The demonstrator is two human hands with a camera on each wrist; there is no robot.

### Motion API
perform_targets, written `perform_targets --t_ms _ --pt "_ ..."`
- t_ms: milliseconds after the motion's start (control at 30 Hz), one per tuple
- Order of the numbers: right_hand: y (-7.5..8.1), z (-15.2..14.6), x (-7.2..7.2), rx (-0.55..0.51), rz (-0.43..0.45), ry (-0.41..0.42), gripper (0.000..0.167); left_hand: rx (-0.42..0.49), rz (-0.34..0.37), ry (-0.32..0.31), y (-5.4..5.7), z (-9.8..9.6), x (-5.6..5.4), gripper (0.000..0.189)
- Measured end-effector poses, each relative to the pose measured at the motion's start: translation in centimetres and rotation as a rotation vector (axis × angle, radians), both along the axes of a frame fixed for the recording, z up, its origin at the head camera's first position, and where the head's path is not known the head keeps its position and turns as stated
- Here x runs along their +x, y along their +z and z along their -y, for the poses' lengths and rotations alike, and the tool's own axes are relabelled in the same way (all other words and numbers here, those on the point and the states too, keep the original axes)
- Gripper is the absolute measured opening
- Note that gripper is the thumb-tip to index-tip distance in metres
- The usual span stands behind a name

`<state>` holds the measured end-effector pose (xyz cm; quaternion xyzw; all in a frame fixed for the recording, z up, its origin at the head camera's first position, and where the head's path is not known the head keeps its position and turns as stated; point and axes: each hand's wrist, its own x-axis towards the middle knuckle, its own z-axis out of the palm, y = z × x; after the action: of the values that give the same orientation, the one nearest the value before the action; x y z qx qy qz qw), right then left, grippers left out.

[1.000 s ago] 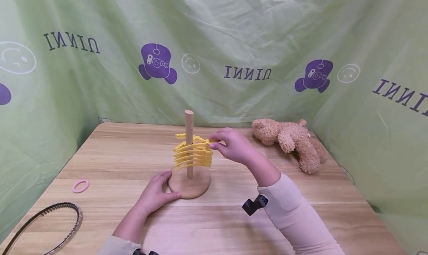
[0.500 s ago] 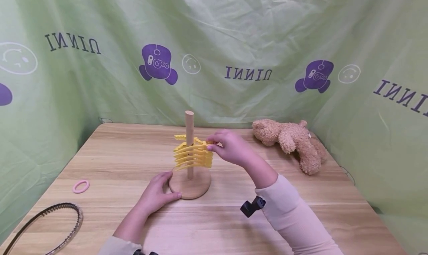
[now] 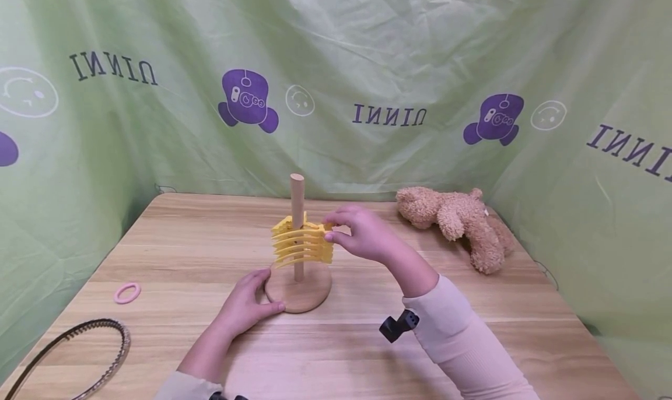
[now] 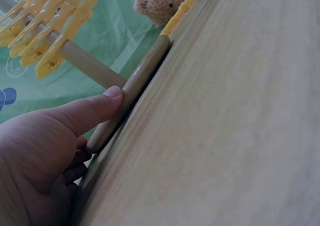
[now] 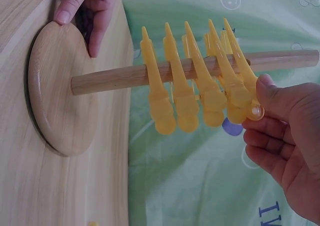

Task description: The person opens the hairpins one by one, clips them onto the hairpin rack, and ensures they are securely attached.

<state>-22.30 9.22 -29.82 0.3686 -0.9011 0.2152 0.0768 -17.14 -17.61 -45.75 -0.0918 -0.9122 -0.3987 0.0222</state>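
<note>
A wooden stand has a round base [image 3: 299, 295] and an upright post [image 3: 297, 199]. Several yellow hair clips [image 3: 301, 251] are clamped one above another along the post. My left hand [image 3: 247, 304] holds the near left rim of the base, its thumb on the edge in the left wrist view. With thumb and fingers, my right hand [image 3: 362, 231] pinches the handle end of the topmost clip [image 5: 242, 65]. That clip's two arms lie on either side of the post, and its handle end is partly hidden by the thumb and fingers.
A brown teddy bear [image 3: 454, 213] lies at the back right. To the left are a pink ring [image 3: 128, 293] and a dark toothed headband [image 3: 124, 339]. Behind the base, the left wrist view shows another yellow piece [image 4: 180, 14]. A green printed cloth [image 3: 336, 149] surrounds the table.
The top clip's arms, spread wide around the post before, have closed in on it. My right hand still touches its end; my left hand has stayed on the base.
</note>
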Motion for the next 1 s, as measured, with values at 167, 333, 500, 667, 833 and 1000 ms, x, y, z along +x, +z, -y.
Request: perform_targets --t_ms 167,333,500,667,833,1000 --pt "0.0 -0.1 0.0 0.007 0.013 0.005 0.032 0.004 0.009 0.003 0.0 0.0 0.1 0.09" --pt "-0.2 -0.3 0.0 -0.007 0.033 0.009 0.038 0.006 0.002 0.001 -0.1 0.0 0.0 0.089" --pt "-0.3 -0.8 0.1 -0.047 0.081 -0.011 0.048 0.007 -0.002 0.002 -0.1 0.0 0.0 0.089" --pt "-0.7 -1.8 0.1 -0.107 0.101 -0.047 0.051 0.005 -0.005 0.001 -0.1 0.0 0.0 0.088" --pt "-1.5 -3.5 -0.2 -0.118 0.11 -0.113 0.052 0.0 -0.008 0.001 0.0 0.0 0.0 0.088" --pt "-3.3 -5.5 -0.8 -0.122 0.152 -0.188 0.052 0.0 -0.014 0.0 0.0 0.0 0.0 0.088"
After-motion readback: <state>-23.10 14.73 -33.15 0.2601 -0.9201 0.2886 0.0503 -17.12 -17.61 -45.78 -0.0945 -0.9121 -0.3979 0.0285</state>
